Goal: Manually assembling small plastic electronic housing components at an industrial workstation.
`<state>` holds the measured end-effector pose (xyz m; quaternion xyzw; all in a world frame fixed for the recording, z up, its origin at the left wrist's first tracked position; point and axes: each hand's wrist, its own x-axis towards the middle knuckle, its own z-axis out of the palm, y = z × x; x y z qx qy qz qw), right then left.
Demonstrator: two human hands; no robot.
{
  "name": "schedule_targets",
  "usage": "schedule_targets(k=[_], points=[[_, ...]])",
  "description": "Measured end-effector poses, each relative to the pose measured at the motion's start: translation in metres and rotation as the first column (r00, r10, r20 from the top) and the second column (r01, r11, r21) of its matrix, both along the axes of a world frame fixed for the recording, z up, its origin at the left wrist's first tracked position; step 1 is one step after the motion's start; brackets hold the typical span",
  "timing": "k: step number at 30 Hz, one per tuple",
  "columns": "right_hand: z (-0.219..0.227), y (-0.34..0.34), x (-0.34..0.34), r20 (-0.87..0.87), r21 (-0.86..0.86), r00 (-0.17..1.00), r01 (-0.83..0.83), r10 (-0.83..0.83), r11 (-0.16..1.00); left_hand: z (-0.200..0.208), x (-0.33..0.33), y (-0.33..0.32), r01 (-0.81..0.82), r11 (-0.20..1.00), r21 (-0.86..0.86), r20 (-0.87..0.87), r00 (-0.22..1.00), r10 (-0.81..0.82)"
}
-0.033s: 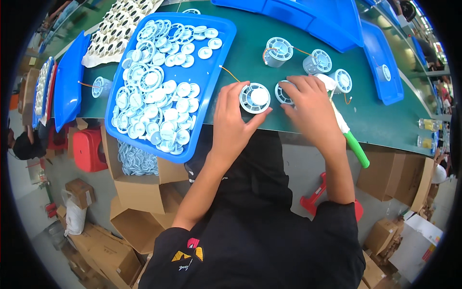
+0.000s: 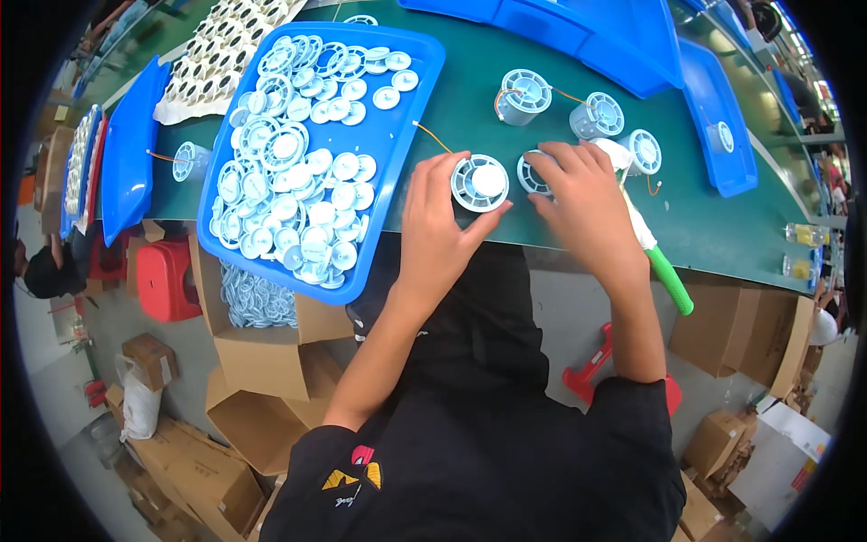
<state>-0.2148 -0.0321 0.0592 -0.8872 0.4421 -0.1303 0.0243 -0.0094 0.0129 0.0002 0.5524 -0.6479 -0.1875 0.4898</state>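
Observation:
My left hand is curled around a pale blue round plastic housing at the table's front edge. A white round cap sits in its middle, and an orange wire trails behind it. Just to the right, my right hand has its fingers closed over a second pale blue round part, mostly hidden beneath them. Beside that hand lies a tool with a white-wrapped shaft and green handle, sticking out past the table edge.
A blue tray of loose rings and discs stands at left. More wired housings stand behind my hands. Blue bins line the back; a white moulded tray lies far left. Cardboard boxes and a red stool are below.

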Motion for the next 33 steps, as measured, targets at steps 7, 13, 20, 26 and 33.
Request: schedule_targets(k=[7,13,20,26,33], points=[[0.014,0.007,0.021,0.342,0.088,0.926,0.137,-0.159,0.987,-0.001,0.0,0.002,0.009,1.0,0.019,-0.046,0.999,-0.008],[0.002,0.025,0.055,0.49,0.006,0.871,0.028,-0.027,1.0,-0.008,-0.001,0.001,0.018,1.0,-0.023,-0.053,0.998,-0.019],[0.002,0.024,0.068,0.417,0.014,0.906,0.069,-0.069,0.998,-0.009,-0.002,0.001,-0.005,0.999,-0.039,-0.057,0.998,0.003],[0.002,0.027,0.072,0.396,0.009,0.912,0.115,-0.109,0.993,-0.013,-0.001,0.0,-0.007,0.998,-0.066,-0.065,0.998,0.003],[0.003,0.027,0.07,0.397,0.02,0.907,0.141,-0.138,0.99,-0.003,-0.005,0.001,-0.008,0.996,-0.088,-0.124,0.992,-0.003]])
